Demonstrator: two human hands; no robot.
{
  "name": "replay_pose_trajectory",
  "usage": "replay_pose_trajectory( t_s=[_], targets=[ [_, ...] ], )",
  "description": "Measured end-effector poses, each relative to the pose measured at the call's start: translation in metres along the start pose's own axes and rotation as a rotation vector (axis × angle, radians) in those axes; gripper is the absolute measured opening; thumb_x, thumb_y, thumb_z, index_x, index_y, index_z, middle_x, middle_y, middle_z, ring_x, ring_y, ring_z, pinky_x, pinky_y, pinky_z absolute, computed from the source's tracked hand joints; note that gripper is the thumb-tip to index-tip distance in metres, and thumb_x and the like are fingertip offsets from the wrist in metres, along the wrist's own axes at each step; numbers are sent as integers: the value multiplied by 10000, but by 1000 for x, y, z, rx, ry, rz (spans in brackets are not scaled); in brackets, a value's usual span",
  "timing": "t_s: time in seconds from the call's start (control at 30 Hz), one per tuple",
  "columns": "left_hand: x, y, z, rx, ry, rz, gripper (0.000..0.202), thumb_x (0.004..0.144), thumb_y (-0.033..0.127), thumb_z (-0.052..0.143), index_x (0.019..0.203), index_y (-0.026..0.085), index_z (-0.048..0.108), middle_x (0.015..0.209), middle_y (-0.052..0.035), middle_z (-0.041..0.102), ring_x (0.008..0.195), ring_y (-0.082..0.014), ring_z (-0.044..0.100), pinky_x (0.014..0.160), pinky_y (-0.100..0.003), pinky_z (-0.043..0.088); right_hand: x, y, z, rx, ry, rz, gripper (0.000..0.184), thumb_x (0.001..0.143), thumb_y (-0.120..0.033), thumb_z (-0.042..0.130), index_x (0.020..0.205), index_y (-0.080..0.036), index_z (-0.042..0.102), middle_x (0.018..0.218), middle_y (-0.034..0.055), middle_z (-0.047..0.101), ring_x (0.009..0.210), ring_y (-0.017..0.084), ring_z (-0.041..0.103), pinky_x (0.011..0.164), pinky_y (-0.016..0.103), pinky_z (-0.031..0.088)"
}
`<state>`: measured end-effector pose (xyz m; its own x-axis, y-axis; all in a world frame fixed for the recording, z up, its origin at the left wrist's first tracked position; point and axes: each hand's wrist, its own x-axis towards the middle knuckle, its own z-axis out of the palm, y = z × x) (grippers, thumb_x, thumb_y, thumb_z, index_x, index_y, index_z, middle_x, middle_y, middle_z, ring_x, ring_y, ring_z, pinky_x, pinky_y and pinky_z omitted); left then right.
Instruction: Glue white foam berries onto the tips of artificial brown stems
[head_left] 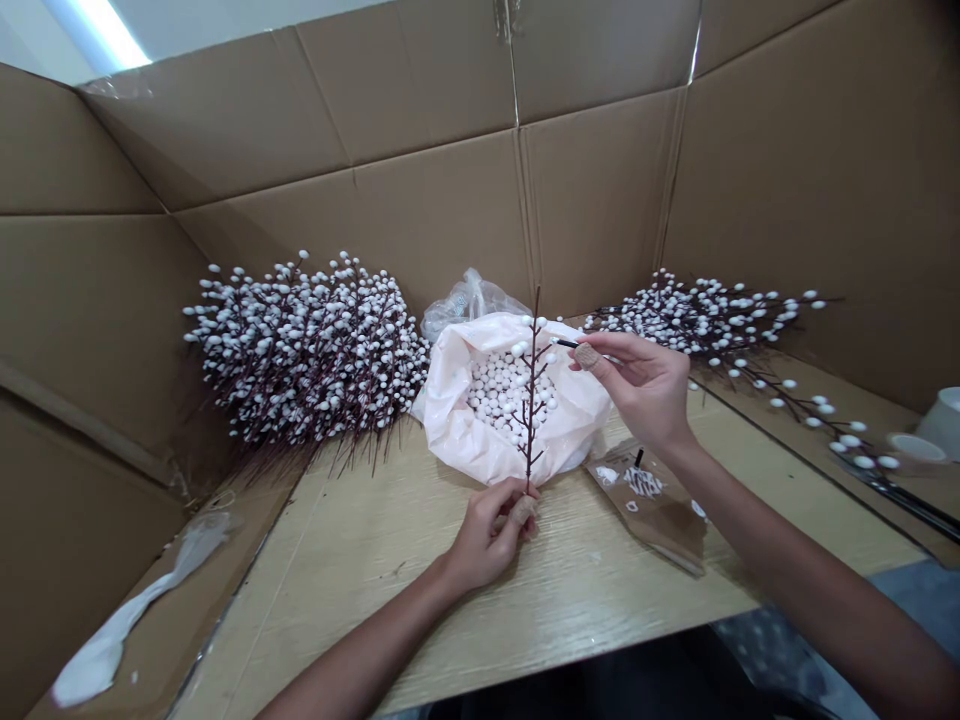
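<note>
Left hand (491,535) closed around a thin brown wire twig (532,410) studded with round white beads; right hand (637,385) narrowly pinched a slender black stick (566,343) just beside it, above a crumpled pale pink plastic bag (450,420).

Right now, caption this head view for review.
Left hand holds a white-berried twig; right hand holds a black stick.

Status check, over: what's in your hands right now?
Left hand gripping base of berry twig. Right hand pinching thin black stick, tip beside twig's upper part. Plastic bag of white beads directly behind twig.
</note>
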<state>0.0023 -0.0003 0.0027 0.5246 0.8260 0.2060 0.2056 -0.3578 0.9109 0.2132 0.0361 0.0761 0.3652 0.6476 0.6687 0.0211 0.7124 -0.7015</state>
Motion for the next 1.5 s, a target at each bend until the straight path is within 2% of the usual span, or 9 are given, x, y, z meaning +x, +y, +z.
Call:
replay_pose_trajectory(
  t_s=[0.2,0.43,0.67,0.93,1.1,1.23,1.33,1.5],
  targets=[
    [0,1,1,-16,-2,-26,330,896,453,483,862,133,556,648,-21,562,550,-111,526,532,-211,437,0,0,2,6,9,13,107,729,-198,736,834,-183,724,808,30,727,686,145,695,720,312,622],
    [-1,0,1,-5,10,-28,319,896,444,482,878,134,555,654,-27,561,558,-116,536,529,-215,446,1,-4,1,11,33,-3,133,719,-214,750,846,-187,724,778,27,721,701,150,694,762,332,615],
    [0,0,1,21,21,14,282,900,405,483,862,137,563,641,-21,565,541,-111,539,529,-211,444,1,-4,2,6,18,23,131,712,-254,761,820,-194,718,779,24,719,676,150,692,704,309,622],
    [-1,1,3,111,84,53,216,894,335,491,851,140,576,664,-17,551,531,-99,533,506,-196,432,6,7,-5,4,88,2,209,753,-252,722,959,-223,705,847,15,721,726,147,691,717,306,600],
    [0,-2,2,165,102,93,200,876,310,513,842,137,607,679,-23,564,543,-99,526,518,-195,434,13,12,-8,59,198,42,173,741,-308,735,871,-211,673,817,26,714,726,158,691,743,328,592],
    [-1,-4,2,201,110,118,186,869,287,519,846,131,618,666,-20,550,559,-105,526,539,-200,442,18,12,-11,151,259,65,262,689,-299,777,798,-221,552,744,2,694,722,162,689,720,324,587],
    [-1,-5,3,211,101,119,180,872,278,516,855,129,617,655,-17,541,563,-107,520,540,-200,436,19,10,-11,195,264,95,337,641,-310,808,748,-216,503,693,-16,671,709,158,685,675,298,577],
    [-2,-6,3,202,91,126,203,882,294,507,865,124,618,654,-19,546,568,-108,516,546,-200,437,20,9,-11,258,211,145,328,605,-287,832,697,-194,532,658,-19,660,674,136,674,625,247,557]
  ],
)
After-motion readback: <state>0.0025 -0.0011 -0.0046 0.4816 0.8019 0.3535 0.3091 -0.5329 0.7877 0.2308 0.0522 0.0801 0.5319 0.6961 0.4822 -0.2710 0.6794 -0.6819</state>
